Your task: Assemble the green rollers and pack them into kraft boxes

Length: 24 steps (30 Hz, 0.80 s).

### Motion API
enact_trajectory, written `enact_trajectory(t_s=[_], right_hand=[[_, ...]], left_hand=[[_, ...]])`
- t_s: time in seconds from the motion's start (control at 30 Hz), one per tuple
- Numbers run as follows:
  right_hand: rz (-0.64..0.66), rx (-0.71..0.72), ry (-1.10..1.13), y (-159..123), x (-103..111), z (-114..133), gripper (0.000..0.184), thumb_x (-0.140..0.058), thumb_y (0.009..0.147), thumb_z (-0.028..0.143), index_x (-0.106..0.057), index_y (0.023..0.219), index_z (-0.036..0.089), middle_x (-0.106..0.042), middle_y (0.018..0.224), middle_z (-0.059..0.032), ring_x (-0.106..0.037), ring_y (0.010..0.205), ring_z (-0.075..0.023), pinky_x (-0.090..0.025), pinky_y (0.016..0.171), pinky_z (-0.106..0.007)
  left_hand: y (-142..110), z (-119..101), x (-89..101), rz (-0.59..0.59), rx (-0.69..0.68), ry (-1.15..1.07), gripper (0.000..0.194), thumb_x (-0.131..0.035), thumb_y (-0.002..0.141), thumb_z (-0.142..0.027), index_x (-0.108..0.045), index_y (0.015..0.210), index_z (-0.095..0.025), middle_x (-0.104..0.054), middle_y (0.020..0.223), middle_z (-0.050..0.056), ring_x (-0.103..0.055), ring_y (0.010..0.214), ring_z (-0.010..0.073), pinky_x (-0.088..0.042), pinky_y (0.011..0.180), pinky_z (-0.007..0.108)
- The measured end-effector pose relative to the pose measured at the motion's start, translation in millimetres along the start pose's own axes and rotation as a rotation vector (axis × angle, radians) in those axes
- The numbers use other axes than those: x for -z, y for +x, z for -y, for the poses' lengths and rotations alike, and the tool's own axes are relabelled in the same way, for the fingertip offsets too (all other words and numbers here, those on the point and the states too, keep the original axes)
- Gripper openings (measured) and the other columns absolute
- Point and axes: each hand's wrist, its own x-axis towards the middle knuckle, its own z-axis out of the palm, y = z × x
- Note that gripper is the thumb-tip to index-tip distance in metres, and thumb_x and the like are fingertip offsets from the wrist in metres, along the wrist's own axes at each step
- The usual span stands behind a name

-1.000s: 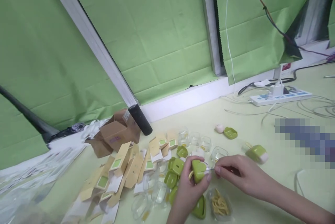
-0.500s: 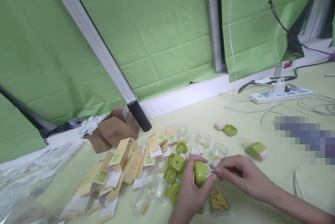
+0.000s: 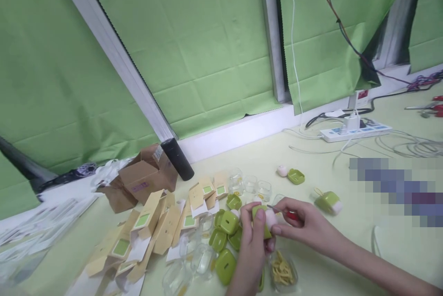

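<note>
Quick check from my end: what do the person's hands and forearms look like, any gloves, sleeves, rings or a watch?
Both hands are bare. The left hand and right hand show no gloves and no rings that can be made out. The right forearm runs bare to the lower right edge of the picture, with no sleeve or watch in view. Only a short, bare stretch of the left wrist shows.

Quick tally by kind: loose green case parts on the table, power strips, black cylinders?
Green case parts lying loose: 7 (e.g.)
Green case part held in the left hand: 1
White power strip: 1
Black cylinder: 1
Total: 10
</note>
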Motion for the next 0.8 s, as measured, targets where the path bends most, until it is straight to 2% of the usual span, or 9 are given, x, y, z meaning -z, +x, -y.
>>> enact_trajectory(t_s=[0.13,0.23,0.33,0.4,0.5,0.57,0.63,0.7,0.8], right_hand=[[0.053,0.010,0.158,1,-1,0,0.037,-0.071,0.071,0.038,-0.052,0.097,0.019,-0.037,0.063,0.0075,-0.035,0.056,-0.0094,-0.027,0.050,-0.021],[0.037,0.025,0.115,1,-1,4,0.033,-0.068,0.071,0.040,-0.055,0.093,0.019,-0.049,0.068,0.0040,-0.044,0.058,-0.0107,-0.034,0.052,-0.023],[-0.119,0.011,-0.106,4,11,4,0.026,-0.061,0.073,0.040,-0.057,0.089,0.020,-0.058,0.074,0.0003,-0.051,0.057,-0.0127,-0.035,0.049,-0.024],[-0.228,-0.062,-0.394,9,27,-1,0.023,-0.058,0.073,0.041,-0.058,0.086,0.022,-0.061,0.071,0.0003,-0.054,0.055,-0.0148,-0.034,0.047,-0.024],[-0.304,-0.198,-0.808,17,50,-10,0.022,-0.054,0.075,0.045,-0.059,0.076,0.024,-0.061,0.061,0.0008,-0.057,0.053,-0.0189,-0.031,0.046,-0.025],[-0.330,-0.225,-0.887,19,58,-12,0.030,-0.052,0.077,0.052,-0.060,0.083,0.024,-0.063,0.062,-0.0001,-0.059,0.056,-0.0211,-0.033,0.047,-0.026],[-0.350,-0.191,-0.853,18,59,-9,0.038,-0.047,0.081,0.058,-0.058,0.094,0.025,-0.063,0.065,-0.0004,-0.060,0.057,-0.0210,-0.035,0.048,-0.026],[-0.306,-0.096,-0.768,13,51,1,0.038,-0.036,0.088,0.056,-0.055,0.091,0.024,-0.062,0.066,-0.0005,-0.059,0.057,-0.0190,-0.037,0.050,-0.026],[-0.097,0.104,-0.663,4,31,17,0.039,-0.026,0.095,0.043,-0.052,0.075,0.022,-0.062,0.067,-0.0010,-0.058,0.059,-0.0160,-0.037,0.053,-0.025]], left_hand=[[1,2,-5.1,0.054,-0.023,0.014,0.055,-0.057,0.071,-0.065,-0.041,0.102,-0.023,-0.046,0.059,-0.008,-0.034,0.046,0.0052,-0.025,0.046,0.018],[0,2,-4.4,0.052,0.003,-0.079,0.058,-0.060,0.069,-0.064,-0.044,0.105,-0.022,-0.047,0.059,-0.007,-0.036,0.045,0.0053,-0.025,0.045,0.018],[0,-1,2.1,-0.054,0.020,-0.264,0.056,-0.061,0.071,-0.062,-0.047,0.107,-0.021,-0.047,0.065,-0.006,-0.036,0.046,0.0034,-0.025,0.044,0.016],[0,-4,9.5,-0.111,0.006,-0.340,0.053,-0.060,0.073,-0.060,-0.050,0.107,-0.021,-0.046,0.067,-0.006,-0.035,0.045,0.0023,-0.025,0.043,0.016],[1,-8,19.7,-0.135,0.029,-0.383,0.056,-0.053,0.076,-0.064,-0.053,0.107,-0.018,-0.047,0.067,-0.005,-0.031,0.040,0.0013,-0.020,0.037,0.016],[1,-8,22.5,-0.139,0.053,-0.406,0.057,-0.050,0.077,-0.065,-0.052,0.111,-0.019,-0.050,0.067,-0.004,-0.031,0.039,0.0016,-0.020,0.036,0.016],[1,-8,22.2,-0.126,0.037,-0.415,0.055,-0.050,0.078,-0.063,-0.049,0.115,-0.022,-0.052,0.068,-0.004,-0.036,0.040,0.0028,-0.025,0.037,0.016],[1,-6,20.1,-0.105,0.007,-0.403,0.052,-0.051,0.079,-0.061,-0.049,0.115,-0.022,-0.054,0.070,-0.003,-0.041,0.043,0.0041,-0.029,0.039,0.016],[3,0,16.8,-0.080,-0.022,-0.321,0.050,-0.052,0.079,-0.060,-0.052,0.109,-0.020,-0.056,0.074,-0.001,-0.045,0.045,0.0055,-0.031,0.039,0.017]])
